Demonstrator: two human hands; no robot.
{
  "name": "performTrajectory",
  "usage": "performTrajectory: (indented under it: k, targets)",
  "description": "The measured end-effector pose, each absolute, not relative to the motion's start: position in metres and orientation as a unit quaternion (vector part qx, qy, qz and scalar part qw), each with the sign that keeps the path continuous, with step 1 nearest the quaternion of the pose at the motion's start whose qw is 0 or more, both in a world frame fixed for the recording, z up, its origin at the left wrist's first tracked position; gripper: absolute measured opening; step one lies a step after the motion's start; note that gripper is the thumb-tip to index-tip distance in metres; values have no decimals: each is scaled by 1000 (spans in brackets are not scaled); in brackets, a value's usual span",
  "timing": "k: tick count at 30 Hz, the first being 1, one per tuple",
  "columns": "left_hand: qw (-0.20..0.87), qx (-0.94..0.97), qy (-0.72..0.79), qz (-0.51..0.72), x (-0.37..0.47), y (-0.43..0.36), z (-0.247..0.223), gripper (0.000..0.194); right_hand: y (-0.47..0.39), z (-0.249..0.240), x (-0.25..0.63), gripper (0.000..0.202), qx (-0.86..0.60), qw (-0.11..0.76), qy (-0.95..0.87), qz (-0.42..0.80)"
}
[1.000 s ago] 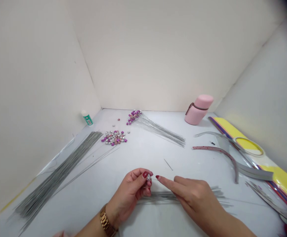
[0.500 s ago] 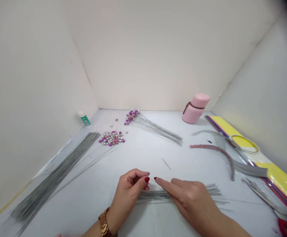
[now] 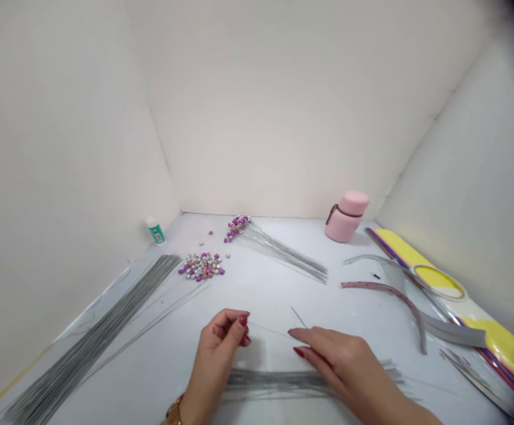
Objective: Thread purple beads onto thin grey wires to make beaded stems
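Note:
My left hand (image 3: 221, 342) is closed in a pinch, thumb against the fingers, on the end of a thin wire (image 3: 268, 329). That wire runs rightward to the fingertips of my right hand (image 3: 339, 360). The right hand's fingers are stretched out, with a gap between index finger and thumb; the wire passes out of sight at the index fingertip. Beneath both hands lies a bundle of grey wires (image 3: 278, 378), partly covered by them. A short piece of wire (image 3: 299, 316) rests on the table just beyond the right fingertips.
Left lie a larger wire bundle (image 3: 92, 339) and a pile of small purple, silver and pink stars (image 3: 201, 267). Star-tipped wires (image 3: 283, 251) lie behind. A pink flask (image 3: 346, 218), yellow sheets (image 3: 400, 248), a tape roll (image 3: 438, 282) and curved strips (image 3: 389, 289) are right; a green-labelled tube (image 3: 155, 231) is left.
My hands have drawn apart, the left moving left and the right slightly right, with more wire showing between them. The right thumb now shows below the index finger. The view has tilted up slightly.

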State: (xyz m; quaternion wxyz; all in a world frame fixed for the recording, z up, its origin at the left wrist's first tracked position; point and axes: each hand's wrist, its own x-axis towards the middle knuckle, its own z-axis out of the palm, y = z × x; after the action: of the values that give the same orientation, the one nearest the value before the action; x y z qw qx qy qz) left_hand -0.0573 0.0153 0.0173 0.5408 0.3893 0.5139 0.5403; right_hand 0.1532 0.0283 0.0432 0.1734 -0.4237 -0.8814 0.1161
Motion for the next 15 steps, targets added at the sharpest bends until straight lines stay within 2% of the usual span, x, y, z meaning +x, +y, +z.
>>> performTrajectory:
  k: [5,11,15]
  targets:
    - [528,314,514,599,-71,21,23,23,53,43,175,23,-483,176,-845,144]
    - [505,338,543,580,-67,24,16,51,98,37,171,22,-524,187,-816,158]
    - [442,546,553,449,-59,19,8,31,145,24,153,20,-538,164,-813,150]
